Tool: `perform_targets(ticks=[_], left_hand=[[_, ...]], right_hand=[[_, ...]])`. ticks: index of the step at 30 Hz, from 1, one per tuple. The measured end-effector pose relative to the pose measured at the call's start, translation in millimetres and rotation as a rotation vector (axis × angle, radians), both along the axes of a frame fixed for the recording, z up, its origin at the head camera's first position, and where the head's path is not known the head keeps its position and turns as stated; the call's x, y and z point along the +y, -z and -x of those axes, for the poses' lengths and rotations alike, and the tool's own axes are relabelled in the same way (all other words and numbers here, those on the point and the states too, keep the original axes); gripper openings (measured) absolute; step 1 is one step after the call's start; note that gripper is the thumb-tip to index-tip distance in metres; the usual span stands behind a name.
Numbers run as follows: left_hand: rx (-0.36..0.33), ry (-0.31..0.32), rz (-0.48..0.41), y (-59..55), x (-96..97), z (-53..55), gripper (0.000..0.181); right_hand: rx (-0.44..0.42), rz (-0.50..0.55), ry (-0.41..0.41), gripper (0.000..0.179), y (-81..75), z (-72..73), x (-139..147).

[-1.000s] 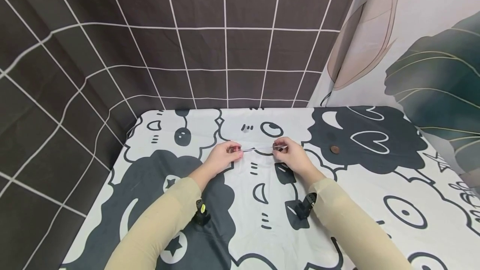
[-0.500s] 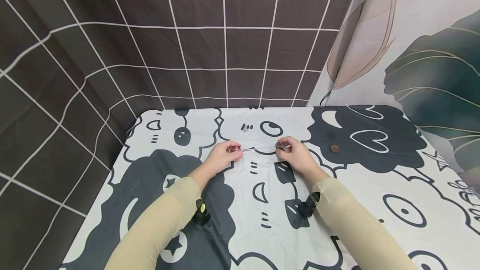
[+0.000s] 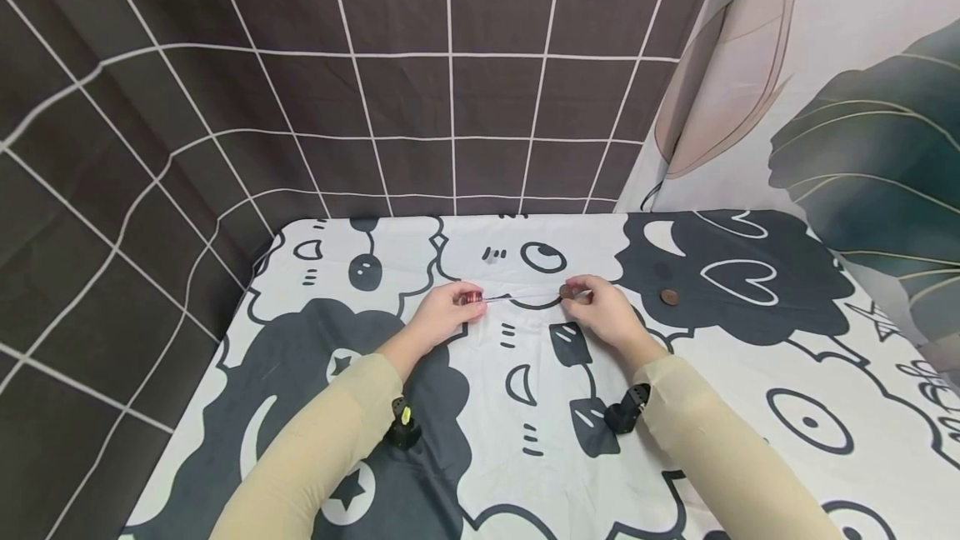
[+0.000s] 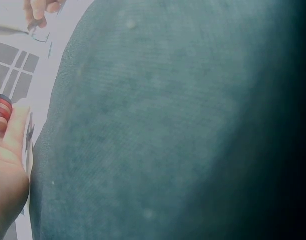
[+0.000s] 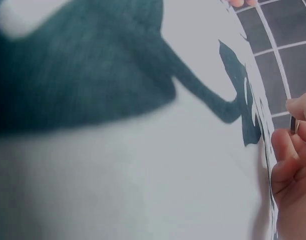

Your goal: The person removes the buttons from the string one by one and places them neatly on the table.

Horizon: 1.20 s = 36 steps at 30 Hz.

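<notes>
My left hand [image 3: 441, 315] grips a short stack of red and brown discs [image 3: 471, 297] between thumb and fingers. In the left wrist view the stack [image 4: 1, 112] shows red, brown and dark bands. A thin pale strand [image 3: 497, 298] extends from it toward the right; its far end is hard to make out. To the right, my right hand [image 3: 603, 311] pinches a small brown disc [image 3: 566, 292] at its fingertips. The right wrist view catches that disc edge-on [image 5: 293, 125] between thumb and finger. Both hands are just above the patterned cloth.
Another brown disc [image 3: 669, 297] lies on the dark patch of the black-and-white tablecloth [image 3: 487, 407], right of my right hand. A dark gridded curtain [image 3: 405, 98] hangs behind and at the left. A leaf-printed curtain [image 3: 862, 132] hangs at the right.
My right hand has moved a little to the right, away from the left hand, carrying its disc, which now shows more plainly. The left hand and its stack have stayed in place.
</notes>
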State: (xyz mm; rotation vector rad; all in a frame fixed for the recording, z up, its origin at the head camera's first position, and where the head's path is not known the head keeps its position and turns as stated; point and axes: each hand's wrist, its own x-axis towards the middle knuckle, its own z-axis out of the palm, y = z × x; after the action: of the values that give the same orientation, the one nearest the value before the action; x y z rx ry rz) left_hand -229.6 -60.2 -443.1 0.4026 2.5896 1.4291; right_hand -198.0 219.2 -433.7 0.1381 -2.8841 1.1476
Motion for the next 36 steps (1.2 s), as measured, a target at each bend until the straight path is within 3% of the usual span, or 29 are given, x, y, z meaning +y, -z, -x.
perform_targets(ticks=[10, 36], left_hand=[[-0.008, -0.010, -0.049, 0.9, -0.2, -0.4, 0.032], [-0.016, -0.009, -0.059, 1.0, -0.3, -0.7, 0.032]], right_hand=[[0.030, -0.036, 0.002, 0.037, 1.1, -1.1, 18], [-0.021, -0.054, 0.062, 0.040, -1.9, -8.6, 46]])
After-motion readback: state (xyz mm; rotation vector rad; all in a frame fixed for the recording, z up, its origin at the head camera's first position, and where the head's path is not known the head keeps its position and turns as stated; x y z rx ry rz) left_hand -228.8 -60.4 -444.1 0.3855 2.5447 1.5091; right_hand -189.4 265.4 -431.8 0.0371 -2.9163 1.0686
